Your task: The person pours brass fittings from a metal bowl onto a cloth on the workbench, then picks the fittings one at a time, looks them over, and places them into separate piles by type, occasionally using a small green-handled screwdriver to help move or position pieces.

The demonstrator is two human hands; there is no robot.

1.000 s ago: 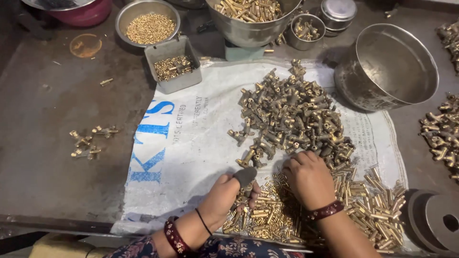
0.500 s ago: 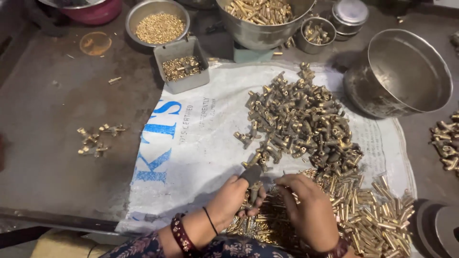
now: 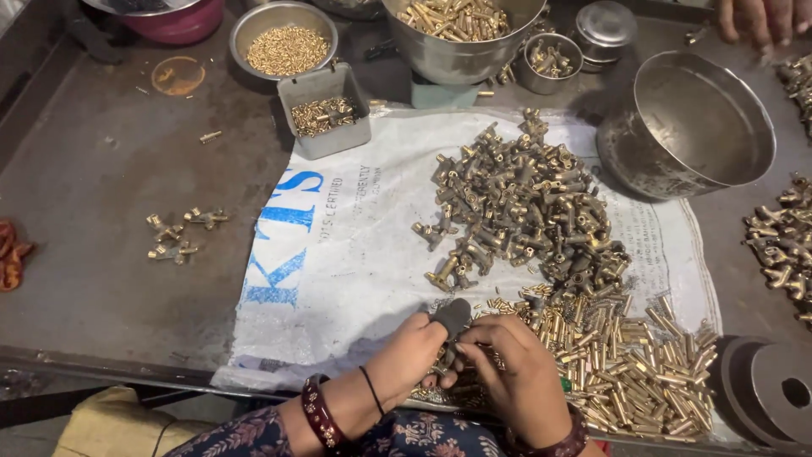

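A dark metal work table [image 3: 101, 279] fills the view, and a white woven sack [image 3: 355, 262] with blue lettering is spread flat across its middle. On the far right an empty steel basin [image 3: 702, 127] is tipped towards the near side; at the far edge a larger steel bowl [image 3: 461, 34] of brass parts is set, with a round bowl of small brass bits [image 3: 285, 38] and a grey rectangular tray [image 3: 326, 110] to its left. A heap of dull T-shaped brass fittings [image 3: 529, 203] is piled on the far right part of the sack, and a spread of bright brass tubes [image 3: 634, 372] lies nearer, just right of the hands. A few stray fittings [image 3: 178, 237] are scattered on the bare table to the left. Another person's hand [image 3: 753, 17] is seen at the far right corner.

Both hands are brought together at the near edge of the sack. The left hand [image 3: 406, 355], with a dark cover on its thumb [image 3: 452, 315], is curled around a small brass piece [image 3: 446, 362], whose long axis cannot be made out. The right hand [image 3: 520, 372] is closed in from the right, its fingertips pinching at the same piece. The piece is thus held between the two hands, touching both, with the tube spread nearest the right hand.
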